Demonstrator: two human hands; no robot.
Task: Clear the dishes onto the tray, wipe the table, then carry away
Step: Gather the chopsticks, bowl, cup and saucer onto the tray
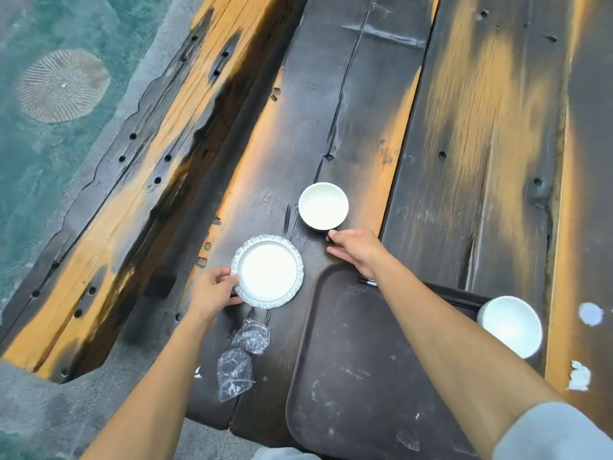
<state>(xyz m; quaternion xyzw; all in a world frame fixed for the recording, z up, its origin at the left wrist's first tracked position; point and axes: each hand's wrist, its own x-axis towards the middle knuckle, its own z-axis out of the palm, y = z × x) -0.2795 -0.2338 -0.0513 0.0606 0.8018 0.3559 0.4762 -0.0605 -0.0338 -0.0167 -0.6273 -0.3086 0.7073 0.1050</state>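
Note:
A white plate with a scalloped patterned rim point(268, 271) lies on the dark wooden table; my left hand point(212, 292) grips its near-left edge. A white bowl point(323, 206) stands farther back on the table. My right hand point(356, 250) hovers just below that bowl, fingers curled, the fingertips close to its near rim and holding nothing. A dark brown tray point(358, 360) lies at the near right, with a second white bowl point(510, 325) at its far right corner and dark chopsticks point(368, 282) along its far edge.
Two crumpled clear plastic wrappers point(243, 355) lie on the table point(464, 127) just left of the tray. A wooden bench point(132, 194) runs along the left, with a gap between it and the table. White paper scraps point(579, 376) sit at the right.

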